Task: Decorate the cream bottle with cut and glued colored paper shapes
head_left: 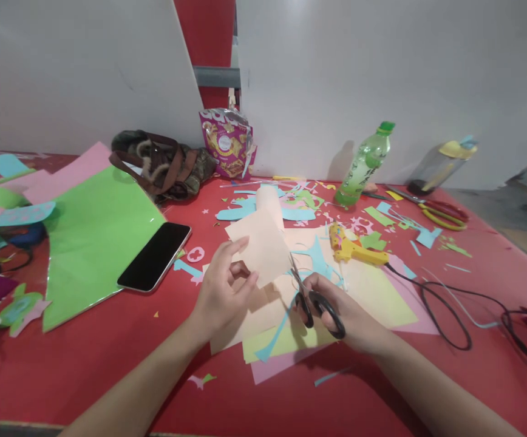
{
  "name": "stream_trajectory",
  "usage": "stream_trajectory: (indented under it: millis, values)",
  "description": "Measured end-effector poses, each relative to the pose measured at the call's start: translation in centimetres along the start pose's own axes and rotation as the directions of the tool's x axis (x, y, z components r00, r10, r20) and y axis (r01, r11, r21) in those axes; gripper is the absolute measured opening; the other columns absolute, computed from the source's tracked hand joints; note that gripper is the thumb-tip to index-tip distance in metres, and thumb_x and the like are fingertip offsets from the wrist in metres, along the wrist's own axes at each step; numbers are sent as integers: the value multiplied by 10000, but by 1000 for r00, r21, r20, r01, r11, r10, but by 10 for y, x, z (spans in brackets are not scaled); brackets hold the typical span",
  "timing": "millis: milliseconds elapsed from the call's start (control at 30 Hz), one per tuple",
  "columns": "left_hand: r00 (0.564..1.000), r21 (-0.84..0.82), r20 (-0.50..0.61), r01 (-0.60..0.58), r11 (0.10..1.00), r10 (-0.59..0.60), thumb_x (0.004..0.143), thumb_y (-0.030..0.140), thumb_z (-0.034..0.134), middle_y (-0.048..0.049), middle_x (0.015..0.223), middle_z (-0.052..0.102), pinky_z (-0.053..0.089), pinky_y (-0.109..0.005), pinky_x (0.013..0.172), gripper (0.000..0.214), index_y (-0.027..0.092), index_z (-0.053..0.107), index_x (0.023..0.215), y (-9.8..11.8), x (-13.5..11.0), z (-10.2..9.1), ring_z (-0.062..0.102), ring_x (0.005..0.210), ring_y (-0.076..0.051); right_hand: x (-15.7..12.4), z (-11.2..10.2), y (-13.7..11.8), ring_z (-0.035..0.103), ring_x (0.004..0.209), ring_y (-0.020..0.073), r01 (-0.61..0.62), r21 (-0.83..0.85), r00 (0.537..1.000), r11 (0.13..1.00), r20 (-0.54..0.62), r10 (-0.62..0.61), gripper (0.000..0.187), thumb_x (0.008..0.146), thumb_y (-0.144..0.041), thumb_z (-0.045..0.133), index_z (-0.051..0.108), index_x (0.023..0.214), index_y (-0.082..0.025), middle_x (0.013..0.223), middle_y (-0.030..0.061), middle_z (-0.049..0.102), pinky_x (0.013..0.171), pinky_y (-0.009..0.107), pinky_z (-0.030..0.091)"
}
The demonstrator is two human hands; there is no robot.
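Note:
My left hand (227,282) pinches a peach sheet of paper (263,247) by its left edge and holds it above the table. In my right hand (336,306) is a pair of scissors (308,298) with black handles; the thumb and fingers are in the loops. The blades meet the right edge of the peach paper. Beneath both hands lie stacked peach, yellow and pink sheets (263,343), with blue paper strips on top. A rolled peach paper (269,203) stands or lies just behind the held sheet.
A yellow glue gun (354,249) with a black cord lies right of the sheets. At left are a phone (155,257) and green sheet (97,243). Behind stand a green bottle (366,167), a snack bag (229,145) and a camouflage bag (163,164). Larger scissors (443,215) lie far right.

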State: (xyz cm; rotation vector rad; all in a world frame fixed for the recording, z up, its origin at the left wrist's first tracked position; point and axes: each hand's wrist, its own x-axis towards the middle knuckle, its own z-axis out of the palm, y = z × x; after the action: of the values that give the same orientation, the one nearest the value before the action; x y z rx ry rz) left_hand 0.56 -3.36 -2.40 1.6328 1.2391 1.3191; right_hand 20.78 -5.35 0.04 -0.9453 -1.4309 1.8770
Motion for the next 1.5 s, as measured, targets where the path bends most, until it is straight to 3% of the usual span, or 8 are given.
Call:
stream_trajectory:
  millis: [467, 933, 1233, 1500]
  values:
    - [999, 27, 37, -10, 1000, 9, 736, 180, 520, -64, 1082, 400, 500, -287, 633, 427, 226, 389, 1140, 0, 0, 0, 527, 643, -75, 1, 0, 5, 447, 583, 95, 32, -47, 999, 998, -18, -33, 464, 639, -573, 568, 318, 793, -213, 667, -26, 463, 541, 246, 314]
    - [1000, 26, 22, 3, 1000, -3, 735, 170, 512, -72, 1101, 405, 504, -289, 652, 426, 223, 393, 1141, 2, 0, -1, 537, 685, -91, 4, 2, 9, 417, 552, 73, 32, 16, 993, 999, -113, -30, 456, 602, -508, 644, 336, 781, -223, 626, -64, 420, 527, 224, 312]
    - [1000, 55, 16, 24, 998, -25, 721, 153, 513, -66, 1082, 411, 488, -262, 599, 435, 218, 404, 1138, 5, 0, -1, 516, 641, -74, 4, 4, 11, 437, 547, 56, 21, 13, 991, 1000, -133, -19, 430, 604, -431, 680, 338, 755, -219, 638, -64, 468, 571, 231, 366]
    - [1000, 56, 15, 26, 998, -27, 710, 149, 517, -74, 1092, 417, 494, -281, 626, 447, 211, 406, 1138, 5, 0, -1, 513, 653, -79, 4, 4, 10, 525, 667, 98, -12, 22, 985, 1000, -170, 15, 448, 567, -405, 710, 342, 746, -225, 602, -74, 428, 615, 249, 419]
